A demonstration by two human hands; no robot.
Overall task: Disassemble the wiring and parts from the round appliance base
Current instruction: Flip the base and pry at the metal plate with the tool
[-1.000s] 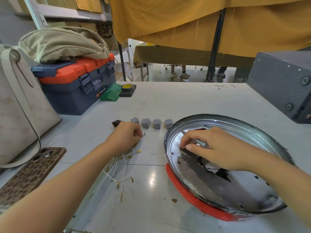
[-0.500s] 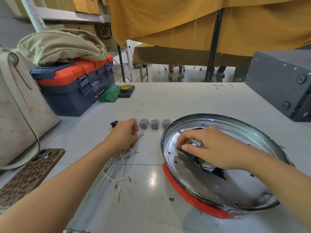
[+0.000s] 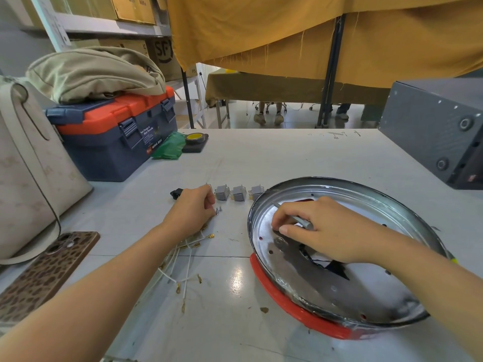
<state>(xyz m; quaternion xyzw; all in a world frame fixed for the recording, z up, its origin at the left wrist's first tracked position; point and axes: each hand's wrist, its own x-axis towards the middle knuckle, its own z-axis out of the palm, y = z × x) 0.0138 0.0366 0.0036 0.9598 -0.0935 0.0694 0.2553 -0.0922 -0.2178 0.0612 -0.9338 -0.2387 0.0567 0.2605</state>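
Observation:
The round appliance base (image 3: pixel 366 188), a shiny metal pan on a red ring (image 3: pixel 287 308), lies at the right of the table. My right hand (image 3: pixel 324 228) is inside it, gripping a thin grey screwdriver (image 3: pixel 294 220) over the pan's left side; black wiring (image 3: pixel 337 267) shows just below the hand. My left hand (image 3: pixel 192 211) rests on the table with curled fingers, at the left end of a row of grey switches (image 3: pixel 239 193), covering one. Small screws (image 3: pixel 219 210) lie by its fingertips. Loose white wires (image 3: pixel 183 257) with brass terminals spread under the wrist.
A small black part (image 3: pixel 175 193) lies left of my left hand. A blue and orange toolbox (image 3: pixel 115 137), a green bag (image 3: pixel 167 147) and a tape roll (image 3: pixel 194 138) stand far left. A phone (image 3: pixel 47 273) and white bag (image 3: pixel 28 163) sit at the left edge, a grey box (image 3: pixel 439 131) far right.
My left hand has shifted slightly away from me, from the small screws to the leftmost grey switch, which it now covers. My right hand stays in the pan with the screwdriver.

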